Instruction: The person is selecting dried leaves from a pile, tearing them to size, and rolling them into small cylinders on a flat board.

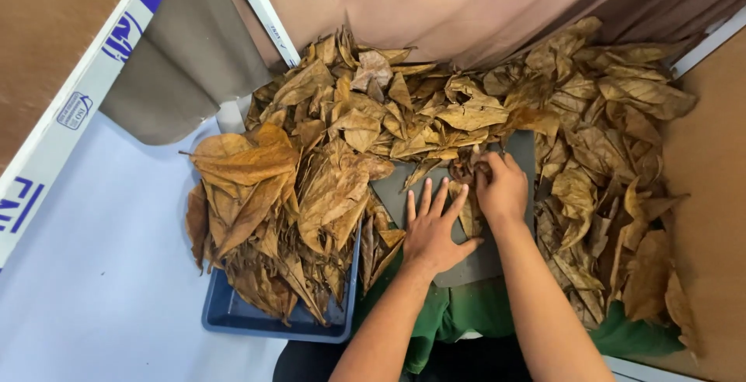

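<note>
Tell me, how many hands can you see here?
2. The left hand lies flat with fingers spread on the grey board. The right hand is beside it, fingers curled on a dry leaf. No others show.

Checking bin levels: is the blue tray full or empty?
Full. The blue tray is heaped with dry brown leaves that spill over its rim.
</note>
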